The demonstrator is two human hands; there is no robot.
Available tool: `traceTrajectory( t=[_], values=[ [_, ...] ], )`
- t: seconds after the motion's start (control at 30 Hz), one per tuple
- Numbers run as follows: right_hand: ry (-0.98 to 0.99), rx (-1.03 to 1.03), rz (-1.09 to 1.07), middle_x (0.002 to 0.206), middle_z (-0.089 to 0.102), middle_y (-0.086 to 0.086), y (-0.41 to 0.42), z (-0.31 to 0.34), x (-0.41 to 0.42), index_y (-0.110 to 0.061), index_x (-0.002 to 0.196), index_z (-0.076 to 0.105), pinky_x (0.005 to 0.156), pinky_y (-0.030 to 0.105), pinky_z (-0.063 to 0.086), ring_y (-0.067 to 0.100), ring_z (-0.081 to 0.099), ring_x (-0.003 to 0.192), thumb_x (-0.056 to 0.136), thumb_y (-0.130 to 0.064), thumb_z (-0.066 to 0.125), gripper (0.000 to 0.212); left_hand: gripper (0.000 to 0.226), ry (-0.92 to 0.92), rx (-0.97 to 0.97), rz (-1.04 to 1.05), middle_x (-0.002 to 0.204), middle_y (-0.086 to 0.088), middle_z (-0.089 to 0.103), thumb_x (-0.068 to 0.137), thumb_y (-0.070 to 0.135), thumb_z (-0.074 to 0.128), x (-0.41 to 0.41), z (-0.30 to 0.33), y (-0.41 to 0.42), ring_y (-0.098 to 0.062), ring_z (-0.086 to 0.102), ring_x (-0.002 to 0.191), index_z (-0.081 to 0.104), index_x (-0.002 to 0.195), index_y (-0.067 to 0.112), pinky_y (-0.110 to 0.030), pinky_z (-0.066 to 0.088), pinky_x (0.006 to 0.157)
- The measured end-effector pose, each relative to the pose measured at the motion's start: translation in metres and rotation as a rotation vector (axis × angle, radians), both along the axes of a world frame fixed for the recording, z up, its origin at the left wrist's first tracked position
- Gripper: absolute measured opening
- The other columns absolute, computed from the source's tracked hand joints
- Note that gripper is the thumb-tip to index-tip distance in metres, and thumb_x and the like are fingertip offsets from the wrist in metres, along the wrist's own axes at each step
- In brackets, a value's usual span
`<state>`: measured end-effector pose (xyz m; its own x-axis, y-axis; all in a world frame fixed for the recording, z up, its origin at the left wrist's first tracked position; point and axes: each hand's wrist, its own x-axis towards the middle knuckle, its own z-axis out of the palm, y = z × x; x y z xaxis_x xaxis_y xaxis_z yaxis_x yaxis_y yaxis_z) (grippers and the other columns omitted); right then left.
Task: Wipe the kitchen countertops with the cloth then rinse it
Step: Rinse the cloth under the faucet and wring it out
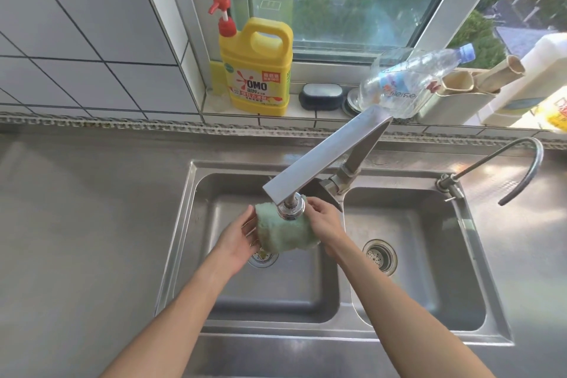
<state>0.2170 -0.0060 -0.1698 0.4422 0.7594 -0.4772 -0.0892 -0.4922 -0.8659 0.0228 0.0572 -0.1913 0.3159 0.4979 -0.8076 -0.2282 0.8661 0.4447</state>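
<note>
the green cloth [283,232] hangs bunched just under the faucet head [291,209], over the left basin [196,255] of the steel double sink. the left hand [237,239] presses its open palm and spread fingers against the cloth's left side; the right hand [323,222] pinches the upper right edge between thumb and fingertips. whether water is running i cannot tell. this looks like the rinse, so the wiping seems done. to do it well, keep the cloth centred below the spout, open the folds so water reaches the inner layers, then knead and squeeze over the left drain [263,256] so drips stay inside the basin. behind, on the sill, stand a yellow omo detergent jug [256,70] and a clear plastic bottle [408,83].
</note>
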Motion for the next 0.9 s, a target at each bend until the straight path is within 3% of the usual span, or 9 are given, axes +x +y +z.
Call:
traceTrajectory(
  t=[0.17, 0.27, 0.37, 0.47, 0.6, 0.67, 0.77, 0.83, 0.9],
  values=[
    [0.002, 0.115, 0.111, 0.092, 0.079, -0.004, 0.014, 0.003, -0.019, -0.023, 0.096, 0.078, 0.076, 0.030, 0.059, 0.008, 0.070, 0.083, 0.079, -0.025, 0.074, 0.017, 0.046, -0.056, -0.043, -0.079, 0.102, -0.008, 0.080, 0.086, 0.051, 0.076, -0.014, -0.001, 0.003, -0.025, 0.074, 0.097, 0.082, 0.110, 0.012, -0.039, 0.063, 0.080],
    [0.040, 0.050, 0.056, 0.085, 0.078, 0.002, 0.018, 0.003, -0.025, -0.019, 0.085, 0.077, 0.067, 0.032, 0.059, 0.013, 0.070, 0.076, 0.062, -0.038, 0.073, 0.030, 0.041, 0.036, -0.033, -0.130, 0.098, -0.009, 0.076, 0.086, 0.048, 0.077, -0.018, -0.002, 0.001, -0.025, 0.071, 0.093, 0.078, 0.108, 0.013, -0.035, 0.062, 0.071],
    [0.134, -0.099, -0.006, 0.072, 0.073, 0.009, 0.020, -0.001, -0.024, -0.007, 0.076, 0.075, 0.046, 0.034, 0.055, 0.025, 0.069, 0.059, 0.066, -0.032, 0.079, 0.027, 0.029, 0.110, 0.015, -0.106, 0.097, -0.009, 0.071, 0.096, 0.044, 0.068, -0.019, -0.001, 0.001, -0.023, 0.067, 0.085, 0.073, 0.104, 0.017, -0.033, 0.057, 0.071],
    [0.203, -0.215, -0.025, 0.064, 0.067, 0.013, 0.024, -0.003, -0.020, -0.004, 0.073, 0.073, 0.038, 0.027, 0.046, 0.025, 0.062, 0.042, 0.070, -0.026, 0.084, 0.025, 0.031, 0.101, 0.054, -0.069, 0.107, -0.011, 0.071, 0.098, 0.047, 0.065, -0.015, 0.004, 0.007, -0.029, 0.066, 0.098, 0.073, 0.110, 0.019, -0.044, 0.055, 0.090],
    [0.287, -0.217, 0.010, 0.073, 0.073, 0.012, 0.030, -0.003, -0.019, -0.006, 0.084, 0.077, 0.046, 0.027, 0.049, 0.021, 0.065, 0.052, 0.079, -0.016, 0.082, 0.012, 0.045, 0.125, 0.155, -0.068, 0.132, -0.014, 0.072, 0.100, 0.049, 0.061, -0.015, 0.008, 0.015, -0.033, 0.064, 0.128, 0.072, 0.128, 0.016, -0.050, 0.046, 0.112],
    [0.193, -0.190, 0.085, 0.084, 0.074, 0.010, 0.032, -0.002, -0.018, -0.009, 0.093, 0.076, 0.058, 0.031, 0.051, 0.021, 0.065, 0.068, 0.085, -0.017, 0.076, 0.011, 0.045, 0.152, 0.195, -0.060, 0.131, -0.016, 0.072, 0.100, 0.050, 0.061, -0.016, 0.007, 0.017, -0.033, 0.067, 0.123, 0.073, 0.127, 0.016, -0.048, 0.050, 0.103],
    [-0.160, -0.151, 0.303, 0.097, 0.068, 0.004, 0.034, 0.001, -0.014, -0.007, 0.105, 0.065, 0.083, 0.039, 0.053, 0.020, 0.060, 0.089, 0.092, -0.009, 0.065, 0.013, 0.036, 0.276, 0.265, -0.133, 0.117, -0.007, 0.079, 0.102, 0.058, 0.054, -0.017, 0.006, 0.017, -0.026, 0.074, 0.105, 0.075, 0.113, 0.031, -0.041, 0.056, 0.085],
    [-0.329, -0.141, 0.393, 0.092, 0.061, -0.004, 0.035, 0.003, -0.013, -0.009, 0.103, 0.058, 0.081, 0.036, 0.047, 0.020, 0.056, 0.093, 0.093, -0.005, 0.058, 0.011, 0.036, 0.343, 0.307, -0.177, 0.110, 0.003, 0.081, 0.102, 0.062, 0.050, -0.016, 0.005, 0.016, -0.017, 0.077, 0.094, 0.074, 0.107, 0.036, -0.033, 0.059, 0.071],
    [-0.333, -0.096, 0.355, 0.091, 0.062, -0.006, 0.033, 0.003, -0.013, -0.010, 0.102, 0.057, 0.077, 0.032, 0.045, 0.024, 0.060, 0.095, 0.093, -0.007, 0.059, 0.010, 0.038, 0.337, 0.319, -0.181, 0.111, 0.002, 0.080, 0.103, 0.062, 0.047, -0.013, 0.002, 0.016, -0.017, 0.077, 0.094, 0.073, 0.110, 0.034, -0.035, 0.061, 0.072]
  ],
)
